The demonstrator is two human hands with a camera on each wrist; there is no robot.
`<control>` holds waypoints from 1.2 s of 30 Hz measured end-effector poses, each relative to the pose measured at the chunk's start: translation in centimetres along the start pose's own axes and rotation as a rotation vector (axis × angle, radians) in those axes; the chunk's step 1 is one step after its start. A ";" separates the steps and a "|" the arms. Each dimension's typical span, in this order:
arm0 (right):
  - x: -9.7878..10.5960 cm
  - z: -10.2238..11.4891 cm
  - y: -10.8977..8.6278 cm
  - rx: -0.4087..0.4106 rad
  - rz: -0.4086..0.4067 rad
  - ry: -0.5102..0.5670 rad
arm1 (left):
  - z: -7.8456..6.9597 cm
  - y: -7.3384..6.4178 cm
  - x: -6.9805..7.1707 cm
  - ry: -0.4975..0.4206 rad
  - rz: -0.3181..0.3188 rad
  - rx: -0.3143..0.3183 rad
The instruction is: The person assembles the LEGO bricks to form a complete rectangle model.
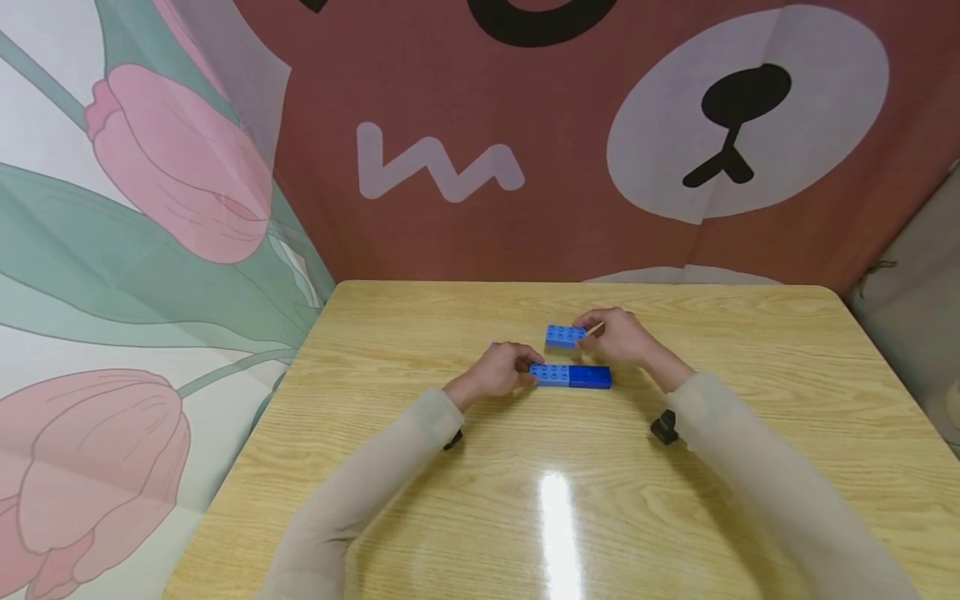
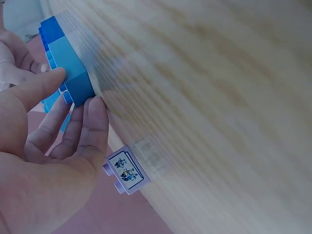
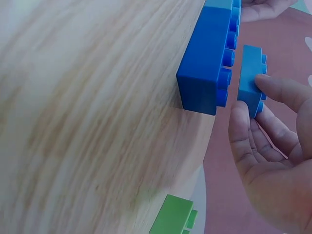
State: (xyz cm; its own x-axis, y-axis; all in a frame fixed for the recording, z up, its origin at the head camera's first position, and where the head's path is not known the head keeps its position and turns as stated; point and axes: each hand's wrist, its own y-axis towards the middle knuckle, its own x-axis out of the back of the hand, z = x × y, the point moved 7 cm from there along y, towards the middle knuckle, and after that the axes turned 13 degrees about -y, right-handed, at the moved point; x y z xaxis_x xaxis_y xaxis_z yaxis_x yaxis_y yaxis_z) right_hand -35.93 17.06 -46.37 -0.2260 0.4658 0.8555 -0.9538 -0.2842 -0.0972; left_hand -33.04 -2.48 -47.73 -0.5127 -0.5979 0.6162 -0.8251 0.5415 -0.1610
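My left hand (image 1: 504,368) pinches the left end of a light blue toy brick (image 1: 551,374), thumb on one side and fingers on the other, as the left wrist view shows. That brick lies on the table end to end with a dark blue brick (image 1: 590,377). Behind this row, my right hand (image 1: 615,333) holds a second light blue brick (image 3: 250,78) between thumb and fingers, studs up. In the right wrist view it appears apart from the dark blue brick.
A pale purple brick (image 2: 127,170) with a printed picture stands beyond my left hand. A green brick (image 3: 173,214) sits at the right wrist view's bottom edge. The wooden table (image 1: 420,517) meets a printed cloth (image 1: 450,242) at its far edge.
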 end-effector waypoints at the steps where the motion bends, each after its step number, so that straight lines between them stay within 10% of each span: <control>1: 0.0 0.0 -0.1 0.001 0.002 0.001 | 0.0 0.0 0.0 -0.001 0.000 -0.002; 36: 0.3 1.3 -4.0 0.069 0.036 -0.027 | -0.1 -0.1 -0.1 -0.003 0.000 -0.007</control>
State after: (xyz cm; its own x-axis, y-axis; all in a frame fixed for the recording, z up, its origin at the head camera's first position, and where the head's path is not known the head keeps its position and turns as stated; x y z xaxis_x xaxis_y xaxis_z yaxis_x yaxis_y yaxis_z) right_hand -31.96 17.21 -45.01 -0.2538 0.4319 0.8655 -0.9290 -0.3581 -0.0937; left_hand -32.89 -2.43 -47.67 -0.5132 -0.6001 0.6137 -0.8235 0.5457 -0.1551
